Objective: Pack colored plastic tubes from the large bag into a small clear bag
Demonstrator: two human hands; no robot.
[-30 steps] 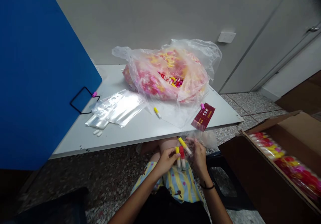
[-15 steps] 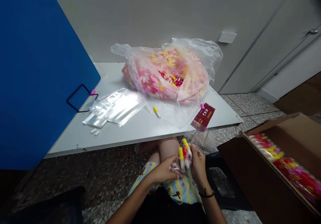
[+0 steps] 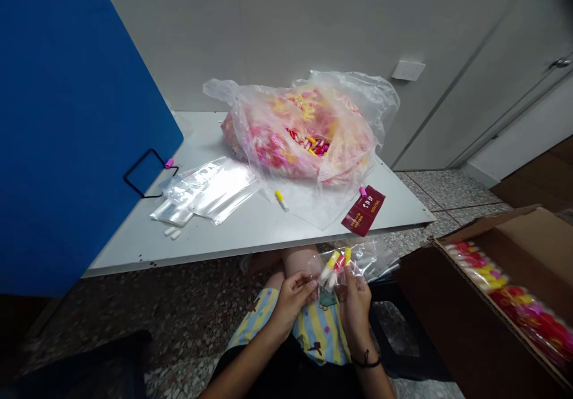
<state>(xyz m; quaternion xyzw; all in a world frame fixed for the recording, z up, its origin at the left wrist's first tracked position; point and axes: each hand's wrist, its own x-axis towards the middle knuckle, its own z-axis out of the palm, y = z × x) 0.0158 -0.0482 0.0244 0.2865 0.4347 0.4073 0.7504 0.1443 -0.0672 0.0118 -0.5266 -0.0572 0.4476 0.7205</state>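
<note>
Head view: left hand (image 3: 292, 306) and right hand (image 3: 354, 311) both pinch a clear plastic sleeve (image 3: 369, 262), gripping it at the lap. Inside it, apparently, are a yellow-capped tube (image 3: 329, 268) and a red-capped tube (image 3: 339, 266), below the white table edge (image 3: 250, 251). Current step: handling the filled sleeve; neither hand is free.

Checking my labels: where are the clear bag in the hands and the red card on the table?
clear bag (image 3: 371, 263): head view, loose end at right.
red card (image 3: 363, 210): head view, card's middle.
</note>
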